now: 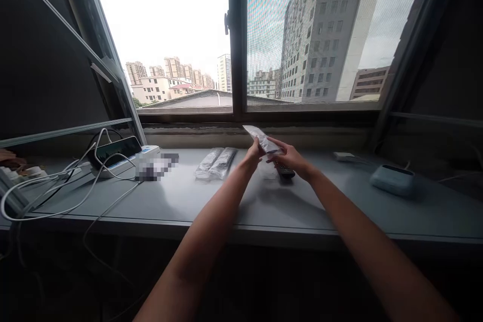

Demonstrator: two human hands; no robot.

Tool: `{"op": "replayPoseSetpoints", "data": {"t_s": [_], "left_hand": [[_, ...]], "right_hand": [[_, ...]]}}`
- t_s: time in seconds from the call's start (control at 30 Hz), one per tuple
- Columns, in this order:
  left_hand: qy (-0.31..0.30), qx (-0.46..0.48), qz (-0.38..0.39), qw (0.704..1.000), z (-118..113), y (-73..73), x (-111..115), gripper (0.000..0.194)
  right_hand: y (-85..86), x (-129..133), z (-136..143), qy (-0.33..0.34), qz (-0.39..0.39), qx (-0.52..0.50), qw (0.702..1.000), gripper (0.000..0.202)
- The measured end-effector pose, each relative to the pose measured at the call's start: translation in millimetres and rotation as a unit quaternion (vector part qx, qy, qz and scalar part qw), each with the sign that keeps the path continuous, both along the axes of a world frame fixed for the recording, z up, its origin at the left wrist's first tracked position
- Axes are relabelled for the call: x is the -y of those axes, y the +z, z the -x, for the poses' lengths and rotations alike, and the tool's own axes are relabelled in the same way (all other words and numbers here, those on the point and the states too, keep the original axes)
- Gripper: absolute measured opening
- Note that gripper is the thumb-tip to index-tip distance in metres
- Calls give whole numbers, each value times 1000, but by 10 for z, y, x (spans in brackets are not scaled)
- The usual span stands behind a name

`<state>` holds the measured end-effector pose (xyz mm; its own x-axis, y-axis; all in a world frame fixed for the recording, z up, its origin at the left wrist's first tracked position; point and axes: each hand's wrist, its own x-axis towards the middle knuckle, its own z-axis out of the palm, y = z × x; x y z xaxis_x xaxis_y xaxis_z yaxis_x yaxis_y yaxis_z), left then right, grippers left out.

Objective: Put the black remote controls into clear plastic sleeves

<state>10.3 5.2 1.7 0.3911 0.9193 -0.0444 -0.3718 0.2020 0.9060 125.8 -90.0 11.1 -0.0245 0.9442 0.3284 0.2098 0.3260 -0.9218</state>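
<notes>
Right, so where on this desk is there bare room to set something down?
Bare desktop lies between the right forearm and the pale-blue boxy device, and between the two bagged packets and the white cables. It is crowded at the left end, around the propped phone, and below the right hand, where a black remote control shows.

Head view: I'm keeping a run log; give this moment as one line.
left fingers: holding silvery elongated plastic packet; right fingers: holding same packet; flat grey desk: two elongated plastic-wrapped packets, black remote
</notes>
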Motion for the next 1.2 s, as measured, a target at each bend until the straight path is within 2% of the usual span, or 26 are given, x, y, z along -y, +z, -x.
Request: {"op": "replayPoseSetpoints", "data": {"t_s": [0.1,0.2,0.27,0.37,0.43,0.57,0.7,0.77,0.83,0.97,1.07,1.13,1.2], "left_hand": [[10,66,56,996,40,67,9,61],[106,141,97,980,143,99,-11,58],[158,159,117,967,196,94,-14,52],[170,173,138,960,202,89,20,47],[145,181,134,964,164,95,59,48],[79,167,95,978,66,86,110,43],[56,139,81,985,24,37,82,38],[63,106,71,990,29,15,59,34],[75,65,60,993,37,0,46,29],[57,13,66,996,28,-14,60,30],[56,-10,81,995,12,-61,54,25],[47,-40,89,994,19,-131,13,20],[38,-26,72,996,47,-220,-62,17]], "right_hand": [[4,15,37,9,10,39,999,72],[-22,14,75,81,46,73,993,72],[-42,10,82,119,70,88,986,75],[-63,-2,64,141,90,98,981,77],[-78,-25,42,115,81,105,984,74],[-145,-122,5,-14,2,135,991,73],[-217,-205,-15,-100,-95,196,971,61],[-224,-204,-18,-112,-116,217,963,52],[-211,-178,-15,-113,-104,221,963,49],[-171,-129,-8,-147,-86,228,959,37],[-160,-134,-5,-175,-120,236,948,29],[-166,-146,3,-174,-148,250,941,28],[-179,-156,22,-158,-178,270,933,30]]}}
